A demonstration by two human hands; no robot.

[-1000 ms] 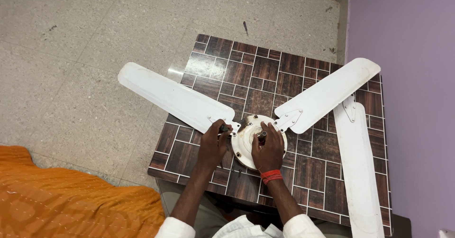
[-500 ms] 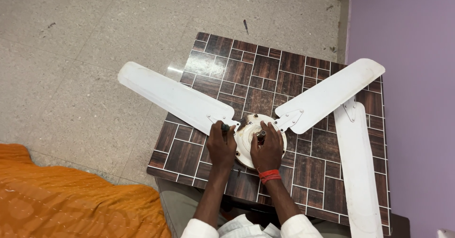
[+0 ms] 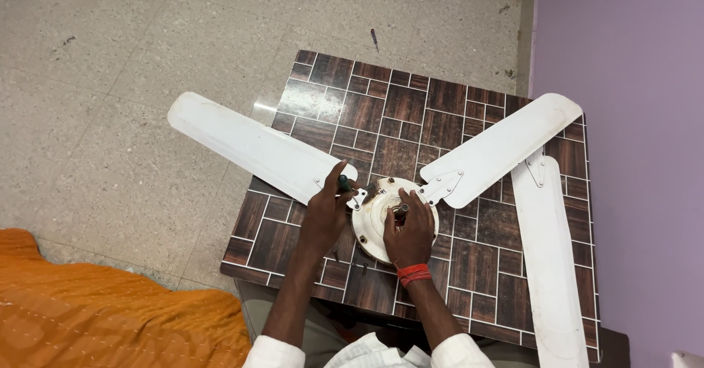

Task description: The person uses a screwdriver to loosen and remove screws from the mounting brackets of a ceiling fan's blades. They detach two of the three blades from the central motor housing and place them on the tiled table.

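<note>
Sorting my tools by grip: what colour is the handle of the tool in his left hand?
Green handle, gripped in the left hand; head view.

A small table [image 3: 469, 265] with a top of dark brown tile pattern and pale lines stands on a speckled grey stone floor [image 3: 110, 53], close against a lilac wall [image 3: 631, 119]. An orange cloth [image 3: 95, 309] with fine stitched lines lies bunched on the floor near the table's corner. A small dark object [image 3: 375, 39] lies on the floor just beyond the table's far edge.
</note>
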